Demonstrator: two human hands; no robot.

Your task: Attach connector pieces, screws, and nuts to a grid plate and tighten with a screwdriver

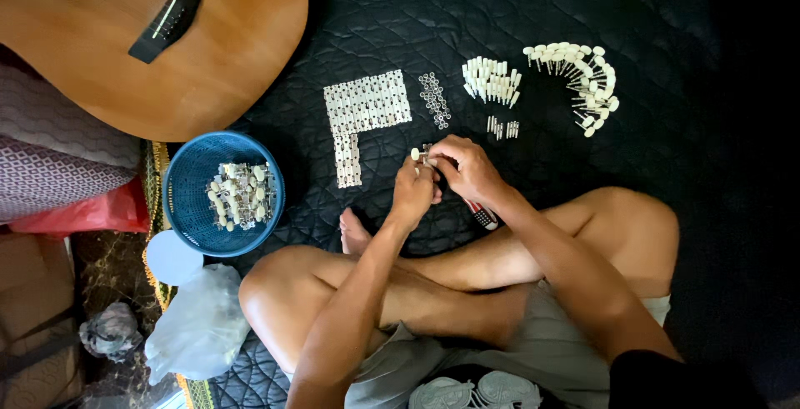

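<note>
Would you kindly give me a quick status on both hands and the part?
Left hand and right hand together, both gripping small tuning peg with cream knob. Screwdriver beneath right wrist. Nothing blocking.

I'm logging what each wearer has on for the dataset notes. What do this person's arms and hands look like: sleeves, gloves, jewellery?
Both forearms are bare, with no sleeves reaching them. The left hand and right hand wear no gloves, and no rings, watch or bracelets show at this size. A dark patch at the right upper arm may be a short sleeve; it is too dim to tell.

Black quilted mat, small white parts in rows, blue basket, guitar
</note>
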